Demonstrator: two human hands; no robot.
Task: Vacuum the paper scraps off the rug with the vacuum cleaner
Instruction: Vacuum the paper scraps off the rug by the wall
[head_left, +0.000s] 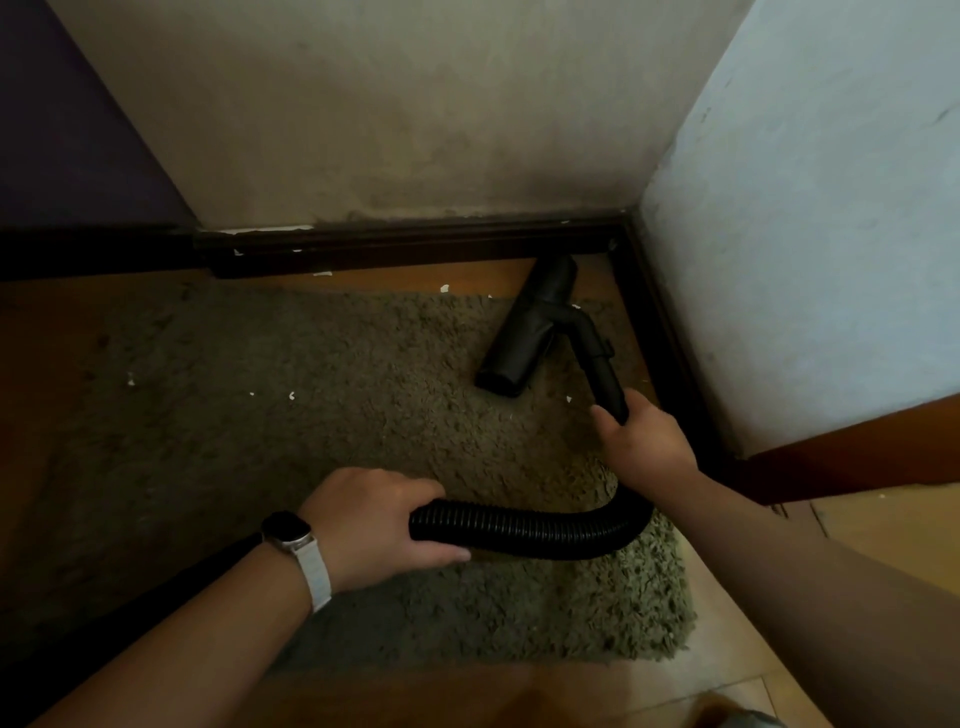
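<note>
Hands are both on the vacuum cleaner (530, 327); the left hand (374, 525) comes in from the lower left, palm down, fingers and thumb wrapped round the ribbed hose (519, 530) just above the rug (311, 441); the right hand (644, 441) reaches forward on a straight arm, fingers clenched round the near end of the stiff tube (605, 374); the hose bends in one curve between the two hands; the tube runs up to a single black nozzle (514, 353), which lies slanted on the rug's far right corner, its far end over the bare wood floor (389, 278) near the skirting board (415, 244). One rug, one hose, one nozzle; paper scraps (292, 396) show white, four that can be counted on the rug, one of them just left of the tube; three more lie along the floor strip and the rug's far edge; smaller flecks are too faint to count. One watch (288, 530) with a pale strap sits on the left wrist.
</note>
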